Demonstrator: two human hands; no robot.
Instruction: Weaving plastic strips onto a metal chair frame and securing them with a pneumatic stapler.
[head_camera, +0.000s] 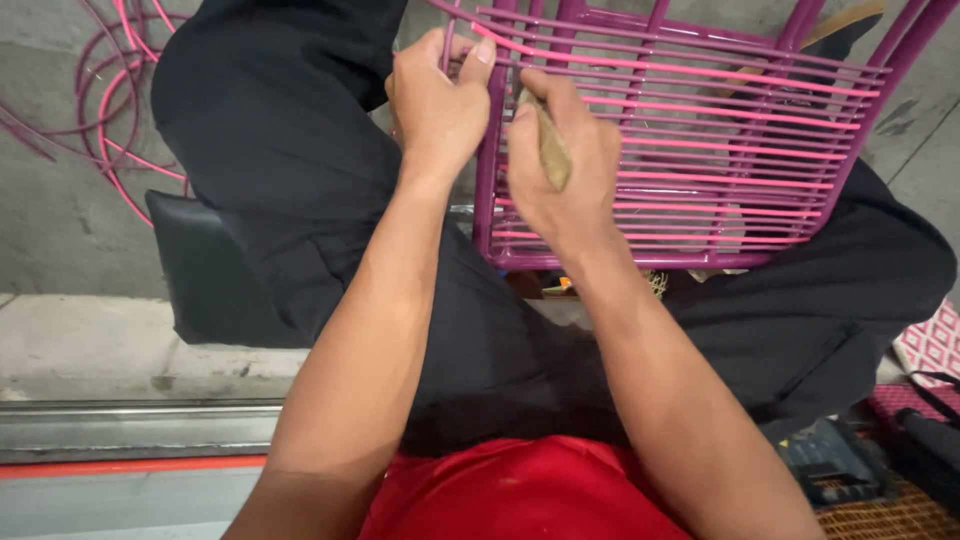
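Two bare hands work at the near left corner of a purple metal frame (690, 258) that rests across the person's lap, over black trousers (300, 180). Pink cords (700, 110) are strung across the frame in close parallel rows, their long axis running from the left upright toward the right rail, sloping slightly down to the right in the view. The frame's far and right edges are cut off by the top border.

The left hand (435, 105) is curled shut around the frame's left upright bar (492, 150), thumb and forefinger pinching near the top where a pink cord meets it. The right hand (560, 165) is closed on a small brownish tool (552, 150), held roughly upright with its long axis running up and down; its tip is hidden behind the fingers, so what kind of tool it is cannot be made out.

Loose loops of pink cord (115, 110) lie on the concrete floor (70, 220) at upper left, partly cut off. A black cushion (205, 275) shows under the left leg. At lower right, a dark boxy object (830, 460) sits on a woven mat (880, 515), and a red-and-white patterned cloth (930, 345) is clipped by the edge. No labels or signs are readable anywhere.
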